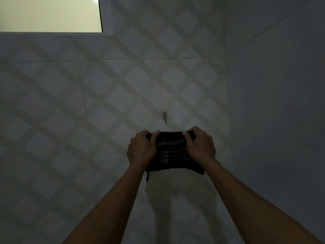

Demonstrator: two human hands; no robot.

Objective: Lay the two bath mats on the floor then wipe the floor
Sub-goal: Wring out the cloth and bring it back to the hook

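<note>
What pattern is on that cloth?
Dark cloth with pale grey stripes, seen from the head view.

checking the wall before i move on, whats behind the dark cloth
Behind the dark cloth, held by left hand and right hand, is tiled wall; a small hook shows just above. The wall directly behind it is covered.

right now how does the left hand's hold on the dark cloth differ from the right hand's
The left hand grips the dark cloth at its left edge, the right hand at its right edge. The left hand sits slightly lower in the picture; the right hand's knuckles reach a little higher. A loose strip hangs below the cloth near the left hand, none by the right hand. Both hands curl their fingers over the top edge, thumbs on the near face.
</note>
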